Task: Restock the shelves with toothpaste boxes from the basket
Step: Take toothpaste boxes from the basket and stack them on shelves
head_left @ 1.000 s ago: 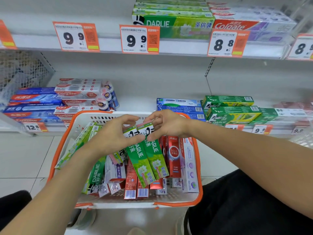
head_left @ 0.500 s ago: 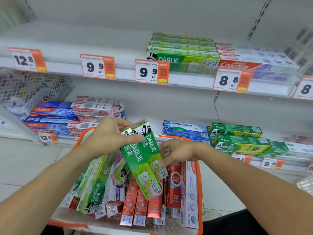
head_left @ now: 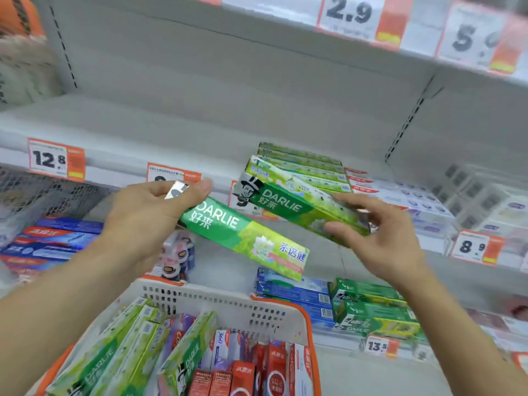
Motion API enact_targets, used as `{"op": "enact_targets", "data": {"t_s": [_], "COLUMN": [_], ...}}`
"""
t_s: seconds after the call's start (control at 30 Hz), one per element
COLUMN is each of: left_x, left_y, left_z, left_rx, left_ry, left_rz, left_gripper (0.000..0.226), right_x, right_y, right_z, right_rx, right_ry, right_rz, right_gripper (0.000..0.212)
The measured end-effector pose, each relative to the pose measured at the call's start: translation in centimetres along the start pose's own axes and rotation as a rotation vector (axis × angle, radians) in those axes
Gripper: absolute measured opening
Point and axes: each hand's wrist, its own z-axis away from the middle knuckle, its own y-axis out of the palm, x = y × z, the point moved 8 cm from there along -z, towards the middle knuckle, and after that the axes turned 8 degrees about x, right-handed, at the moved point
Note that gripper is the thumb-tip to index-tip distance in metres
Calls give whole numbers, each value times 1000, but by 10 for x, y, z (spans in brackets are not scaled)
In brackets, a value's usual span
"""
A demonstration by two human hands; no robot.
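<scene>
left hand (head_left: 148, 212) pinches end of green Darlie box (head_left: 243, 235) above basket (head_left: 228, 307) | right hand (head_left: 380, 238) grips second Darlie box (head_left: 297, 207), thumb under, fingers over, above basket

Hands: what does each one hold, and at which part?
Left hand grips one green Darlie box at its left end; right hand holds another green Darlie box at its right end.

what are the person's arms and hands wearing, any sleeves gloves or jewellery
Nothing visible: the left hand and right hand are bare, without gloves, rings or a watch. Both forearms are uncovered down to the frame's edge, so no sleeve shows.
</scene>
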Motion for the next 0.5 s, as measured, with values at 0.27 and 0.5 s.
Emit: {"op": "enact_targets", "data": {"t_s": [0.27,0.5], "left_x": [11,24], "left_y": [-3,-9], "left_z": [-19,-37], "left_rx": [-92,-201], "left_ry": [-18,-67], "left_rz": [169,165], "left_gripper": [48,85], "right_x": [-18,-64], "right_y": [-31,3], "right_z": [-156,-234], "right_rx": [-78,213], "right_ry": [46,154], "right_rz": [281,404], "right_gripper": [48,48]}}
